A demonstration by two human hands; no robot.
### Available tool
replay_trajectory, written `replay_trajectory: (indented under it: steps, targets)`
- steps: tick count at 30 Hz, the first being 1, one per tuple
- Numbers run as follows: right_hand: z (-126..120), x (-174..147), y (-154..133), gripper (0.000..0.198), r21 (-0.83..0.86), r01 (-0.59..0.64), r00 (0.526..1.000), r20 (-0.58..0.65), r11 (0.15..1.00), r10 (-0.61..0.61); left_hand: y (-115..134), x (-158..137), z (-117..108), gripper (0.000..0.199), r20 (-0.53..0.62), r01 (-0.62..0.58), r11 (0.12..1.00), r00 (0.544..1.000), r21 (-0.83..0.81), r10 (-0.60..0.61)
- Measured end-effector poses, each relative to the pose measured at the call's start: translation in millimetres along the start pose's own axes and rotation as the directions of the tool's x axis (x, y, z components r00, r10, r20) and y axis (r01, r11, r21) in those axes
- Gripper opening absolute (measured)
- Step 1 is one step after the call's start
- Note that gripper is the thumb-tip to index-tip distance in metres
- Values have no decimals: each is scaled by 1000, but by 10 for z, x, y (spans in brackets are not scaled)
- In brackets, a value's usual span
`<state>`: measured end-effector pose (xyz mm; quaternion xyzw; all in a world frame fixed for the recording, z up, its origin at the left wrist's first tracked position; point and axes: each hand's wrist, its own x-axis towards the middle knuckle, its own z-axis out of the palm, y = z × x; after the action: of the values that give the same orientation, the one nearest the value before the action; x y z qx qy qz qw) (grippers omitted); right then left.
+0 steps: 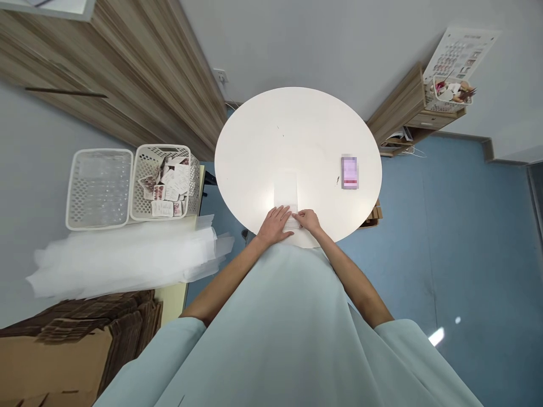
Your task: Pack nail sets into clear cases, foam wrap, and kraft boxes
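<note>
A translucent whitish sheet or bag (285, 189) lies flat near the front edge of the round white table (254, 141); its exact kind is hard to make out. My left hand (275, 225) rests open across its near part, fingers stretched out and thumb apart. At the right side of this near part, my right hand (307, 220) is closed in a pinch on the edge. The near part looks folded or layered under my hands, and my left hand covers some of it.
A phone (350, 172) lies on the table's right side. To the left stand a white basket of printed cards (169, 183), a basket of clear plastic packaging (99, 189), a stack of white translucent sheets (127, 260) and flattened cardboard boxes (55, 356). A wooden cabinet (394, 121) stands right.
</note>
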<state>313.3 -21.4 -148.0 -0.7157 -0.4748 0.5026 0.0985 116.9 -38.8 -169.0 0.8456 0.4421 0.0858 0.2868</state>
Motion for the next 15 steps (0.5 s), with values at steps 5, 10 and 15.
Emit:
replay_trajectory:
  steps: [5,10,15]
  targets:
    - [-17,-2,37,41,64,-25,998,55,998,21,11,70,-53,65,26,21,1000,999,11,-21]
    - [-117,-135,71,28,-66,74,997,-19,995,-76,34,57,-125,66,50,50,997,998,-66,-47]
    - [-213,-295,85,62,-336,390,918,76,857,-388,73,98,-262,63,82,137,977,989,-162,-125]
